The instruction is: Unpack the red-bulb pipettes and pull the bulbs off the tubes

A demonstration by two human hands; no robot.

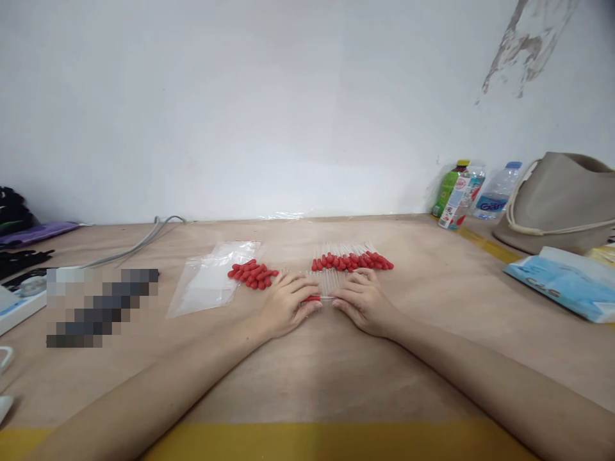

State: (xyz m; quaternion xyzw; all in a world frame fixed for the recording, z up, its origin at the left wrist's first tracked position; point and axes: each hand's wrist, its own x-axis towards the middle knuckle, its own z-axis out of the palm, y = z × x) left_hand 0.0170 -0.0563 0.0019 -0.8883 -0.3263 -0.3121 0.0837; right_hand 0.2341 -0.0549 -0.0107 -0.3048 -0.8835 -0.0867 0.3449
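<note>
Between the thumb and fingers of my left hand (pixel 291 301) is a red rubber bulb (pixel 312 298), pointing right. My right hand (pixel 365 299) pinches a thin clear tube (pixel 327 298) whose left end meets the bulb; how far it sits inside cannot be made out. Just beyond my fingers lie several loose clear tubes (pixel 329 280), partly hidden by both hands. A pile of red bulbs (pixel 252 274) is beside my left hand. Farther back, a row of droppers (pixel 353 261) lies with red bulbs toward me and clear tubes pointing to the wall.
Clear plastic bags (pixel 204 285) lie left of the bulb pile. A pixelated dark object (pixel 103 307) and a white power strip (pixel 29 310) are farther left, with a grey cable (pixel 129 246). Bottles (pixel 461 195), a grey bag (pixel 557 202) and a blue tissue pack (pixel 562 282) stand right.
</note>
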